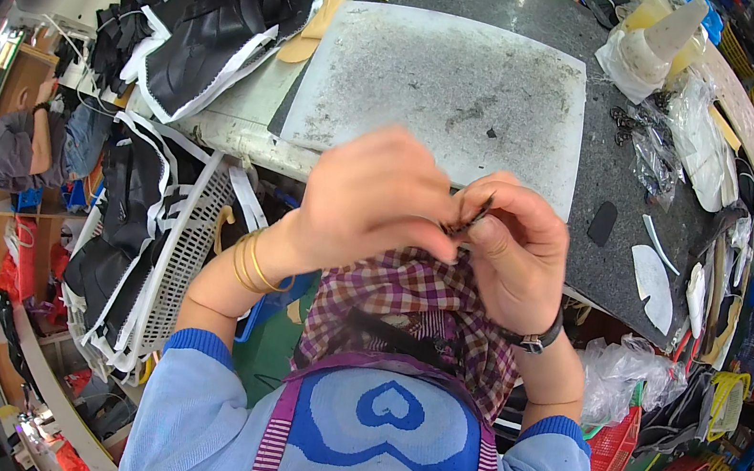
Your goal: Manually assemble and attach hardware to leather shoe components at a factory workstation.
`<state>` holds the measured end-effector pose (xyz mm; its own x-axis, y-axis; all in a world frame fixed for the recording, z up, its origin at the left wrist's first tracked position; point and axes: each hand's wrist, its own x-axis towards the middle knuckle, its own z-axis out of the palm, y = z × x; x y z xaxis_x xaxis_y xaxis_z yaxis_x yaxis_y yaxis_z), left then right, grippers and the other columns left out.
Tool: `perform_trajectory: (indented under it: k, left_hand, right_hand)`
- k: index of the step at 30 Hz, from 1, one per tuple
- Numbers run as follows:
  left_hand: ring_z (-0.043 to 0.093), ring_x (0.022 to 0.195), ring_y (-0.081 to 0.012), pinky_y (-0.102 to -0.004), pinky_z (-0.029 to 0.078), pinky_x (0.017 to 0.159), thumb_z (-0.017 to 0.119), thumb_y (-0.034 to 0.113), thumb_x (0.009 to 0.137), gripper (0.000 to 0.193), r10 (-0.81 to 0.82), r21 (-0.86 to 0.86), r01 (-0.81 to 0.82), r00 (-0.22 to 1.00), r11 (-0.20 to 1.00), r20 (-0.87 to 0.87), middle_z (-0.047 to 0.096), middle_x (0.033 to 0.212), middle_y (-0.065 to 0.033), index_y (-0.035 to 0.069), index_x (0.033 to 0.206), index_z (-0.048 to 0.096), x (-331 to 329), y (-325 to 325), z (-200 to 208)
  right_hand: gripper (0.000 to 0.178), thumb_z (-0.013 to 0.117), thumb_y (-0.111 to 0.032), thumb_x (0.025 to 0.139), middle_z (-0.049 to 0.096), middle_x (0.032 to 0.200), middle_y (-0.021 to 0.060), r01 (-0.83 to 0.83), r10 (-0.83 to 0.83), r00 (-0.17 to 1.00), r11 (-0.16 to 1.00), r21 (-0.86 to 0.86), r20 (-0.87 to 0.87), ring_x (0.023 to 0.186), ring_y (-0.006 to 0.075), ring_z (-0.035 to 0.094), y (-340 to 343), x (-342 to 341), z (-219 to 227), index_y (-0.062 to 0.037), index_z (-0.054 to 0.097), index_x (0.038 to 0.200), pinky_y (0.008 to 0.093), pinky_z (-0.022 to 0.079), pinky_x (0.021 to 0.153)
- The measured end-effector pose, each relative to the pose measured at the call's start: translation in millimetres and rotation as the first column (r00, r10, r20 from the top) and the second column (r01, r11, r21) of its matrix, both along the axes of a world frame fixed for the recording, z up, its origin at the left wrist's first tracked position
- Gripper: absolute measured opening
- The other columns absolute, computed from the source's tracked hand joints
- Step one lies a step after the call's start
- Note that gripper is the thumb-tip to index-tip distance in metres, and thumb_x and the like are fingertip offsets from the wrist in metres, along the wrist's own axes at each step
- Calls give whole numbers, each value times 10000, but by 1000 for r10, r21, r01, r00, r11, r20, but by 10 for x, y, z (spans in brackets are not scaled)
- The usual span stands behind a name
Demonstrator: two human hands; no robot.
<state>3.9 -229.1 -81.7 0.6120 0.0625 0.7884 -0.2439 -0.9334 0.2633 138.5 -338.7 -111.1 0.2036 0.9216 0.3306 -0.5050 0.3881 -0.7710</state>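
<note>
Both hands meet in front of my chest, just past the near edge of the worktable. A small dark piece (481,212), thin and too small to name, is pinched between the thumb and forefinger of my right hand (525,256). My left hand (373,195) is closed, its fingertips against the right hand's at the same spot; motion blurs it partly, and what it grips is hidden. Beyond them lies a scuffed pale board (447,82). A loose black strip (396,337) rests on the checked apron (359,296) over my lap.
Black stitched pieces with white edging (205,52) are heaped at the far left. More fill a white basket (174,274) beside the table. A cone-topped bottle (648,52) stands far right, near plastic bags (699,136), a black rounded patch (601,223) and white cutouts (652,286).
</note>
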Motion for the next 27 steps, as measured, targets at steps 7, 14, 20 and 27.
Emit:
perform_trajectory:
  k: [7, 14, 20, 27]
  left_hand:
    - [599, 697, -171, -253, 469, 626, 660, -13, 681, 130, -269, -800, 52, 953, 598, -139, 615, 814, -89, 11, 796, 603, -65, -48, 147]
    - [533, 726, -188, -281, 426, 645, 696, 5, 576, 168, -254, -578, 47, 925, 815, -283, 583, 754, -68, 15, 722, 613, -134, -38, 374]
    - [497, 694, -199, -290, 407, 616, 688, 75, 576, 137, -295, -503, 90, 892, 859, -344, 561, 731, -23, 55, 688, 610, -143, -112, 433]
    - [544, 694, -210, -279, 457, 591, 673, 9, 629, 190, -30, -228, -61, 927, 972, -374, 594, 781, -44, 39, 804, 604, -152, -209, 370]
  right_hand:
    - [211, 597, 92, 661, 572, 828, 94, 345, -361, 632, 923, 169, 686, 727, 184, 579, -69, 40, 234, 4, 572, 851, 258, 473, 637]
    - [266, 629, -5, 535, 567, 842, 78, 179, -642, 332, 763, 622, 691, 801, 231, 555, -22, 130, 210, -22, 577, 795, 291, 481, 641]
    - [238, 637, 3, 538, 571, 860, 78, 81, -490, 536, 840, 536, 687, 810, 255, 559, -71, 125, 143, -38, 549, 755, 317, 502, 649]
    - [170, 610, -28, 596, 570, 841, 109, 29, -680, 325, 702, 711, 658, 815, 284, 566, -70, 237, 157, -6, 519, 738, 348, 533, 666]
